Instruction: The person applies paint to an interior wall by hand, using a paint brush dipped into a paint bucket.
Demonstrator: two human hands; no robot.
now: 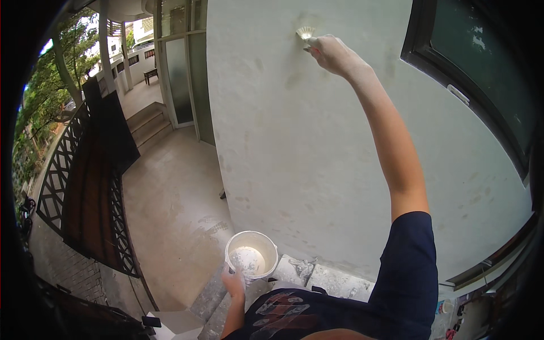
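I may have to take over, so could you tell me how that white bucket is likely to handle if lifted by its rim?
The bucket probably feels fairly light: only a shallow white layer shows inside. The left hand grips one rim side, so it may tilt. Paint smears could make it slippery.

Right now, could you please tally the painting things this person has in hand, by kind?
Paintbrushes: 1, the paintbrush held by the right hand against the white wall.
Buckets: 1, the white bucket held at its rim by the left hand.
Total: 2
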